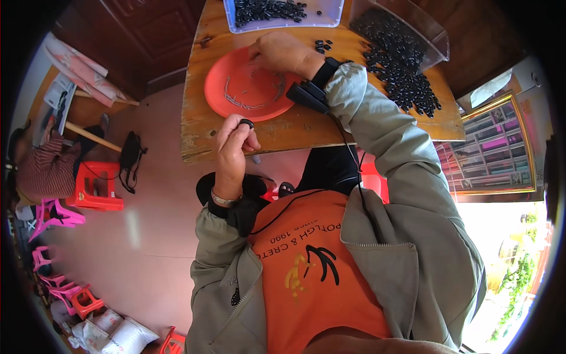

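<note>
My left hand (231,147) is raised at the table's near edge, fingers curled, pinching a small glossy black oval piece (246,123) at the fingertips. Just beyond it lies a round red plate (218,88) with many thin silvery metal pins (250,107) scattered around its inside. Over the far side of this plate, my right hand (286,54) reaches in with its fingers bent down and together. Whatever its fingertips hold, if anything, is too small to make out.
Black pieces fill part of a clear bin (283,25) at the back. From a tipped clear container (433,41), a pile of them (407,79) spreads across the wooden table (200,133). A few lie loose nearby (322,45). Another person (47,165) sits left, near a red stool (97,186).
</note>
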Tool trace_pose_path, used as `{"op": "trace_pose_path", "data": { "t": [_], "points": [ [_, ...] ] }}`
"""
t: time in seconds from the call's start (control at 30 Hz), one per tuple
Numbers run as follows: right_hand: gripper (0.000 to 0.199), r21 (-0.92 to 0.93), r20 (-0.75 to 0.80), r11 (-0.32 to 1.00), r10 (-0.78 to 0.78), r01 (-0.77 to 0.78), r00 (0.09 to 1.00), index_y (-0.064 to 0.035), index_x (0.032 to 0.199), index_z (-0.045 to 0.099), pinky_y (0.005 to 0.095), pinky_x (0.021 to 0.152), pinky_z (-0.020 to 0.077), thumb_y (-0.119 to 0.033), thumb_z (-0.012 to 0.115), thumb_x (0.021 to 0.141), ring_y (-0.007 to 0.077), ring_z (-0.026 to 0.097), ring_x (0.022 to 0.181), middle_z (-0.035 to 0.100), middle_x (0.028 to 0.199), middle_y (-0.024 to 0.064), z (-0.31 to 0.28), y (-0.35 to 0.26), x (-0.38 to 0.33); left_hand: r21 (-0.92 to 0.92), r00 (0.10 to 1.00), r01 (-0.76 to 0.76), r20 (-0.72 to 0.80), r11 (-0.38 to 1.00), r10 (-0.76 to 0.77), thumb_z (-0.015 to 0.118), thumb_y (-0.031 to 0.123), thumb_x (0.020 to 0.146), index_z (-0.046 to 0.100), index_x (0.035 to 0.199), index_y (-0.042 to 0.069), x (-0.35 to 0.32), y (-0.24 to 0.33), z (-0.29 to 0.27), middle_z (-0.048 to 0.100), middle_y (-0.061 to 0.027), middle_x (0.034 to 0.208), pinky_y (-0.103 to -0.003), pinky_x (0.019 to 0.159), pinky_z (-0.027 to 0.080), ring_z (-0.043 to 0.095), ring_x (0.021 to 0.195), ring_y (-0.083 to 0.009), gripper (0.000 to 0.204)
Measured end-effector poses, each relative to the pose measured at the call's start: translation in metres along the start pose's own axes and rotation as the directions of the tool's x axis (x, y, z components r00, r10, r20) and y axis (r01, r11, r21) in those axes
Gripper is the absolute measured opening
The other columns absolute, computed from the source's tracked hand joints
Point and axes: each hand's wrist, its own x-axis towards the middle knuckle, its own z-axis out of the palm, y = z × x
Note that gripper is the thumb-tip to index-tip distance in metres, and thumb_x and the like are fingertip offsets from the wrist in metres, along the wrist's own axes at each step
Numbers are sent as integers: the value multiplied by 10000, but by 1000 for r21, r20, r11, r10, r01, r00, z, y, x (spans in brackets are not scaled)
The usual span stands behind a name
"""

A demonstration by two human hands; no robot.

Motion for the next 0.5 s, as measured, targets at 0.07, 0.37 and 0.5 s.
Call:
{"op": "trace_pose_path", "data": {
  "t": [0.07, 0.37, 0.5],
  "points": [
    [222, -67, 32, 994, -85, 87, 996, -79, 933, 691, 408, 745, 496, -207, 609, 770, 333, 633, 811, 665, 841, 162, 3, 4, 7, 0, 1000, 0, -13, 1000, 0, 427, 172, 910, 501, 782, 39, -1, 2, 2, 510, -14, 630, -218, 542, 366, 473, 566, -83, 199],
    [198, 150, 171, 976, -181, 156, 969, -59, 906, 675, 386, 714, 500, -145, 608, 741, 323, 631, 784, 660, 822, 154, 7, 6, -8, -9, 1000, -18, 0, 1000, 18, 448, 162, 899, 499, 781, 41, -2, 1, -1, 488, -12, 625, -226, 538, 359, 457, 566, -86, 176],
    [180, 75, 72, 991, -120, 115, 990, -43, 876, 676, 382, 708, 498, -140, 607, 742, 321, 632, 768, 661, 818, 155, -9, 11, -11, -25, 1000, -8, -2, 1000, 8, 464, 155, 891, 493, 777, 35, -1, 1, -1, 482, -14, 619, -233, 528, 361, 452, 561, -90, 168]
  ]
}}
